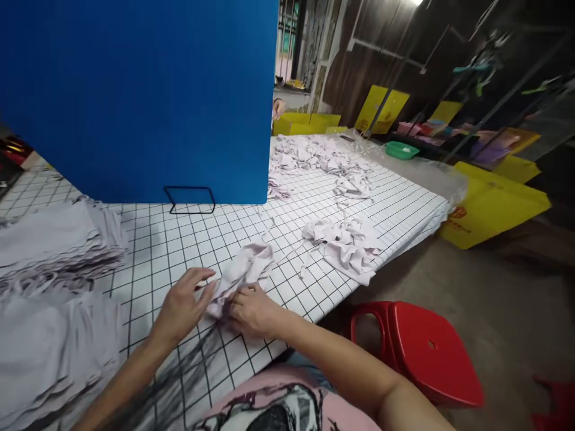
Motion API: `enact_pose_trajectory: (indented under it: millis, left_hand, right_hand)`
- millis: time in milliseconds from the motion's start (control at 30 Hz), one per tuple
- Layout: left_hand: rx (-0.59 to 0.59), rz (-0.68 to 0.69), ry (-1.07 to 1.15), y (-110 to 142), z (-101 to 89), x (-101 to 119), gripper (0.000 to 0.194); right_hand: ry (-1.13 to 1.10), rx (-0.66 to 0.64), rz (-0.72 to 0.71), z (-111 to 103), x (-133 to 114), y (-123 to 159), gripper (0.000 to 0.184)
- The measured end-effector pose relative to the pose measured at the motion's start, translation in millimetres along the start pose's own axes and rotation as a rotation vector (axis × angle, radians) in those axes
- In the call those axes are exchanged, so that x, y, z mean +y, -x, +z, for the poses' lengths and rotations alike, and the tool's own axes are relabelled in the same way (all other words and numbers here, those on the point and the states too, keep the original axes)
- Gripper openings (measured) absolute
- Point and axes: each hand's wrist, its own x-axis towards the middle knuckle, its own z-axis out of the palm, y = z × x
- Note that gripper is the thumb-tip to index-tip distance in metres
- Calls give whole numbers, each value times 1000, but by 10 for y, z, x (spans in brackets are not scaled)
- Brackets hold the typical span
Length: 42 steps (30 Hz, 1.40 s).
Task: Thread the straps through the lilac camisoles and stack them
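Note:
In front of me on the table lies a crumpled pale pinkish-grey fabric piece (247, 263), perhaps a small garment. My right hand (254, 311) has its fingers curled onto the near end of it, pinching the cloth. Just left of the cloth is my left hand (184, 299), thumb and fingers apart with nothing between them. Its fingertips are close to the fabric's left edge. Further right, a loose heap of similar fabric pieces (348, 245) with thin straps rests near the table edge.
Neat stacks of pale fabric (54, 239) fill the left side. A large blue board (148, 102) on a wire stand blocks the far left. Another fabric pile (314, 155) covers the back of the checked tablecloth (404, 197). A red stool (431, 347) and yellow bags (494, 203) stand right.

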Motion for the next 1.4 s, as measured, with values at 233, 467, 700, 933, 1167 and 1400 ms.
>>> enact_pose_trajectory:
  millis: [233,467,700,933,1167,1400]
  left_hand:
    - [-176,-1,-131,-112,211,-18,35]
    - [-106,195,-225,-4,468,435,31]
    - [-130,-108,17,-434,653,392,31]
    - [275,-556,860,-423,99,53,26]
    - [260,-476,460,-25,105,-85,20]
    - [40,120,-94,-387,189,139,21]
  right_hand:
    - [85,343,682,-275,1113,1218,30]
    - [74,395,596,-421,1452,993,26]
    - [-154,75,394,-260,858,264,13]
    - [-129,447,480,-781,1192,517,13]
    - [-39,504,658,-595,1085,627,12]
    - [-327,208,571,-368,76,324,34]
